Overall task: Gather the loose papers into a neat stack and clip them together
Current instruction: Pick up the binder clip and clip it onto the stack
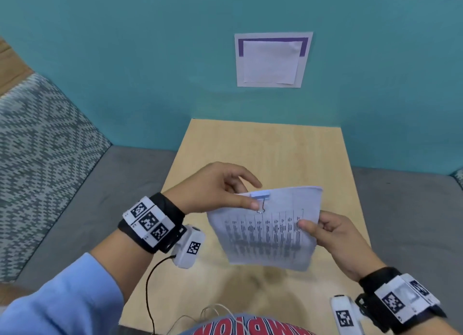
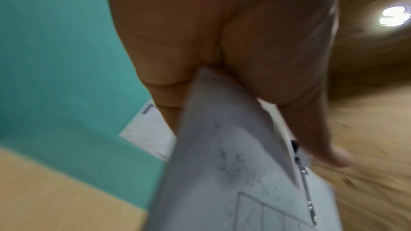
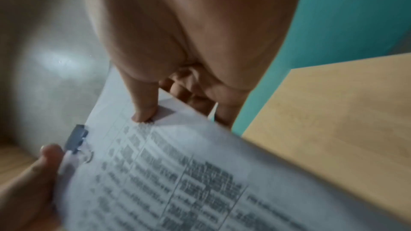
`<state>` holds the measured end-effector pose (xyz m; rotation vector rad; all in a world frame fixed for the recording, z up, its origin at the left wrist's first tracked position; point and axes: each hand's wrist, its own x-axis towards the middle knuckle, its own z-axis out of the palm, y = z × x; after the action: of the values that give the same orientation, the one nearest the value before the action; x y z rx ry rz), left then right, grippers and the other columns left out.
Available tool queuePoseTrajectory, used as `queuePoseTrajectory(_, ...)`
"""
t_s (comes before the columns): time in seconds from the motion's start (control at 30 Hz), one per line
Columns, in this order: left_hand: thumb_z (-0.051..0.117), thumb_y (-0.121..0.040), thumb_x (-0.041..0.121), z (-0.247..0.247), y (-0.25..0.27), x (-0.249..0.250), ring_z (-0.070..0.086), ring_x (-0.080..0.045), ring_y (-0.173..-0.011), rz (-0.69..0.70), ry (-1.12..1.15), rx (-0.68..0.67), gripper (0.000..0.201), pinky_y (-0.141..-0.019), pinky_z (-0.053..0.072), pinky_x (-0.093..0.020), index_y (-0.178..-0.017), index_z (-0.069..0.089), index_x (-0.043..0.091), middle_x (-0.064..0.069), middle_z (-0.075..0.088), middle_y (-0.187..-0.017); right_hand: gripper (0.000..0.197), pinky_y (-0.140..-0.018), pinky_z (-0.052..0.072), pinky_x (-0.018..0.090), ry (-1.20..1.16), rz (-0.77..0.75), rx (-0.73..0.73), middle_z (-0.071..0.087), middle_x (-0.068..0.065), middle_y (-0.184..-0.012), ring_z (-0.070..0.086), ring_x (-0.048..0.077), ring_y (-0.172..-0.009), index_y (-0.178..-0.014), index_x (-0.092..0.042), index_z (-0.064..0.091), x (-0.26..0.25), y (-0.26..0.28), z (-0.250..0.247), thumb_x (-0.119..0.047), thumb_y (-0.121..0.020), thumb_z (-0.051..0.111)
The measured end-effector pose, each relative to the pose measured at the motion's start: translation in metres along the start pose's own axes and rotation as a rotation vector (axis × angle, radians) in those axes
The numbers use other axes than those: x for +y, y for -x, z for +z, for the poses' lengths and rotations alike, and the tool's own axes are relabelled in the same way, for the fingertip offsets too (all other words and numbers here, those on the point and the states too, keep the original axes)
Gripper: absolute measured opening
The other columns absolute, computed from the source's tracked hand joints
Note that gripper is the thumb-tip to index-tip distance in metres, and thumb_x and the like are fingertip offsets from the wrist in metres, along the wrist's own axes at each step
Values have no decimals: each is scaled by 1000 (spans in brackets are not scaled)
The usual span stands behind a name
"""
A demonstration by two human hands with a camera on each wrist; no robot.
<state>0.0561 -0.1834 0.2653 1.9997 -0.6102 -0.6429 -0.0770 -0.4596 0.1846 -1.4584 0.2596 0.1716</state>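
A stack of printed papers (image 1: 270, 237) hangs tilted above the wooden table (image 1: 250, 146), held between both hands. A pale binder clip (image 1: 260, 195) sits on its top edge, with the wire handle folded down on the front sheet. My left hand (image 1: 246, 196) pinches the stack's top left corner, thumb in front right beside the clip and fingers behind. My right hand (image 1: 310, 225) pinches the right edge, thumb on the print. The left wrist view shows the papers (image 2: 222, 164) and the clip handle (image 2: 304, 173); the right wrist view shows the papers (image 3: 200, 173) and the clip (image 3: 76, 138).
A teal wall (image 1: 125, 58) rises behind the table, with a white sheet (image 1: 273, 60) fixed to it. Grey seat cushions (image 1: 75, 209) flank the table, and a patterned cushion (image 1: 37, 146) stands at the left. Thin cables (image 1: 213, 312) lie near the table's front edge.
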Motion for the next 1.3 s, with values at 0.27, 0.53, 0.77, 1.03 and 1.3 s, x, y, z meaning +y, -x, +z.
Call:
queuePoseTrajectory(0.27,68,-103,29,65,25,-99,66,-9,-134,-260,451,-33,42,-114,50,-33,-144,60,31,13,71,-142,34,-99,57,47,-473,41,288,73,17,-127,69,32,-118,-133,0,65,-2,-34,5,-12,-102,58)
queuePoseTrajectory(0.53,65,-106,21,96,7,-148,70,19,-88,-417,593,281,25,-63,51,-1,-125,58,35,25,71,-117,38,-98,55,60,-186,496,15,76,15,-122,69,43,-117,-137,-10,56,68,-30,10,1,-101,57)
queuePoseTrajectory(0.77,69,-102,39,88,-37,-185,59,-13,-134,-494,519,264,52,-115,45,-38,-149,51,27,16,65,-139,31,-80,64,51,-9,390,228,76,12,-117,75,34,-103,-122,-18,59,115,-72,20,4,-101,55)
queuePoseTrajectory(1.03,61,-102,9,104,-84,-259,68,-29,-120,-759,248,168,41,-101,58,-43,-141,49,16,-8,65,-140,41,-97,57,51,303,458,258,72,11,-126,72,29,-107,-134,-19,51,175,-120,26,-2,-97,58)
queuePoseTrajectory(1.3,55,-102,3,108,-78,-275,68,-27,-107,-738,199,208,50,-81,57,-33,-149,48,20,-11,69,-133,46,-85,45,26,559,496,233,68,11,-132,63,24,-100,-143,-12,47,185,-138,25,-7,-99,59)
